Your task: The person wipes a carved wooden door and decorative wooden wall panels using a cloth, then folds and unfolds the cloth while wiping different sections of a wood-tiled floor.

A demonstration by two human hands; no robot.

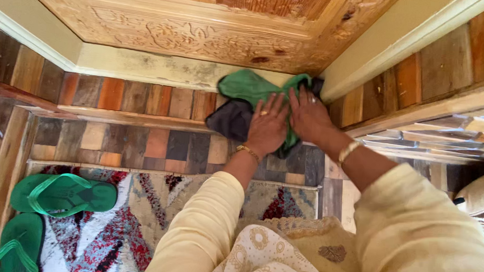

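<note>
A: Start with the big things. What fills the frame?

B: A carved wooden door (203, 25) across the top, with a cream frame (147, 66) below it. Under that, a floor (138, 142) of mixed wood-tone tiles runs through the middle, and a patterned rug (140, 218) lies at the bottom.

A: And the work itself?

B: A green cloth (249, 87) with a dark cloth (232, 119) under it is pressed to the floor just right of centre, touching the foot of the frame at the corner of the doorway.

A: How far along does it look?

B: Hard to judge. The frame's lower edge shows dark grime to the left of the cloths, so I'd say that stretch is not yet wiped. The tiles show no wet streaks I can make out.

A: The hands?

B: The left hand (267, 126) lies flat, fingers spread, palm down on the cloths. The right hand (308, 114) is beside it, touching, fingers loosely curled over the green cloth. Both press rather than grip.

A: Anything smaller?

B: Two green sandals (60, 193) at the lower left, on the rug's edge.
</note>
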